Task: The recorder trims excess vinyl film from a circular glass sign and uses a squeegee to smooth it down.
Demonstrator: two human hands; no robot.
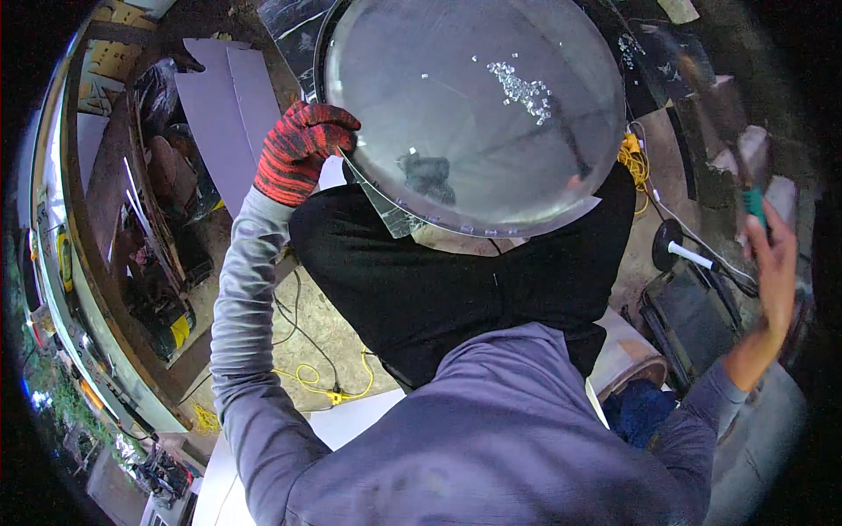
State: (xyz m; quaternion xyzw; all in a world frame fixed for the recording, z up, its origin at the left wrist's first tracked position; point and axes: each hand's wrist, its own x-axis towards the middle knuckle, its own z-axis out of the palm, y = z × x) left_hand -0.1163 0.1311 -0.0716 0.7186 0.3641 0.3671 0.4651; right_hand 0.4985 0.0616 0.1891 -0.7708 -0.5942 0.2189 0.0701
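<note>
A large round, glossy grey disc [377,96] with a raised dark rim lies in front of my knees. My left hand [298,153], in a red and black striped glove, grips its left edge with closed fingers. Clear glass-like crumbs [524,92] sit in a small heap toward the disc's far right, with a few single bits elsewhere on it. Out to the right, away from the disc, my bare right hand [774,263] is closed round the green grip of a long-shafted tool [754,203]. Motion smears the tool's far end, so its kind cannot be made out.
More clear crumbs [628,48] lie beyond the disc's right rim. A yellow cord [633,162] is bundled right of my knee; another yellow cable [338,397] crosses the floor at left. Flattened cardboard [230,114] leans far left. A bucket-like container [636,355] holds dark blue cloth.
</note>
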